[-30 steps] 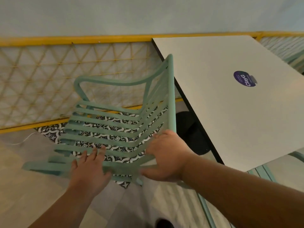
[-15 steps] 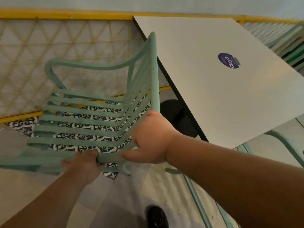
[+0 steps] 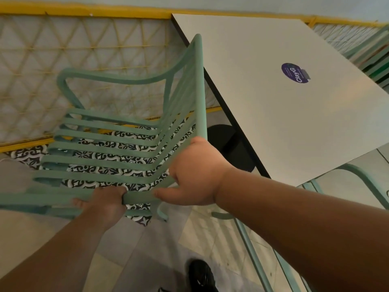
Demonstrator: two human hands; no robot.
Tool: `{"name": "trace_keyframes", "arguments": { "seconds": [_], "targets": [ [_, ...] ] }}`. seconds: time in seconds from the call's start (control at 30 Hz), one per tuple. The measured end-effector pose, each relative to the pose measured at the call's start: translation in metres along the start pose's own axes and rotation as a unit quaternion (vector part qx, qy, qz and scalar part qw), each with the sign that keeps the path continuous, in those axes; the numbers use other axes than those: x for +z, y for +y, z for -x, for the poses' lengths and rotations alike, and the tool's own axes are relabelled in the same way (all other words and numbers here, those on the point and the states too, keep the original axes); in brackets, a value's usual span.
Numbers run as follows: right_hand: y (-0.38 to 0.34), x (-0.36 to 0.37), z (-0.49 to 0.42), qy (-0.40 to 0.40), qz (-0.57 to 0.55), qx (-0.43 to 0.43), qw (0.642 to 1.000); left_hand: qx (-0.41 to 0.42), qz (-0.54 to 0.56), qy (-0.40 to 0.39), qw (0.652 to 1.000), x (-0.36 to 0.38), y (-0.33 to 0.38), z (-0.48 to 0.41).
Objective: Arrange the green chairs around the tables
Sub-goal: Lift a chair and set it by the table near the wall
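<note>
Here, chair (image 3: 199,85) beside table (image 3: 273,106), railing (image 3: 84,12) behind

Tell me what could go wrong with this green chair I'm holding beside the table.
1. The green chair's back frame sits close to the table edge; it could knock or scrape it.
2. Your right hand grips the frame on that table side, so fingers might get pinched.
3. A second chair stands near your shoe; legs could snag.

green slatted armchair (image 3: 109,148): tilted, backrest just beside table's left edge | white square table (image 3: 263,102): purple sticker on top | second green chair (image 3: 357,172): partly visible at table's near corner
</note>
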State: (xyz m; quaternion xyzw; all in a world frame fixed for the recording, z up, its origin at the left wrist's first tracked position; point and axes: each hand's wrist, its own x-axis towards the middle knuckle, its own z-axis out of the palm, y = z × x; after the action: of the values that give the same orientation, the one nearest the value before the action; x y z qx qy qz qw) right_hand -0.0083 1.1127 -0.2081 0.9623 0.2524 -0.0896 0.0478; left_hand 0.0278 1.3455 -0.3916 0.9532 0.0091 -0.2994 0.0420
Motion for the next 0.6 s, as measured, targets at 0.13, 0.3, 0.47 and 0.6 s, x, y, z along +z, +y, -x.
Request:
{"name": "trace_keyframes", "arguments": {
  "seconds": [0.13,0.3,0.47,0.6],
  "targets": [
    [-0.007,0.001,0.001,0.013,-0.005,0.010,1.000,0.027,0.010,-0.001,1.000,0.007,-0.010,-0.007],
    [-0.027,0.001,0.000,0.023,-0.029,0.026,0.999,0.019,-0.026,0.033,0.999,0.014,-0.025,-0.011],
    [-0.067,-0.001,-0.008,0.045,-0.049,0.036,0.997,-0.003,-0.046,0.011,0.999,0.010,-0.061,-0.017],
    [-0.093,-0.003,-0.016,0.072,-0.078,0.047,0.993,0.016,-0.077,0.015,0.997,0.002,-0.082,-0.016]
  ]
}}
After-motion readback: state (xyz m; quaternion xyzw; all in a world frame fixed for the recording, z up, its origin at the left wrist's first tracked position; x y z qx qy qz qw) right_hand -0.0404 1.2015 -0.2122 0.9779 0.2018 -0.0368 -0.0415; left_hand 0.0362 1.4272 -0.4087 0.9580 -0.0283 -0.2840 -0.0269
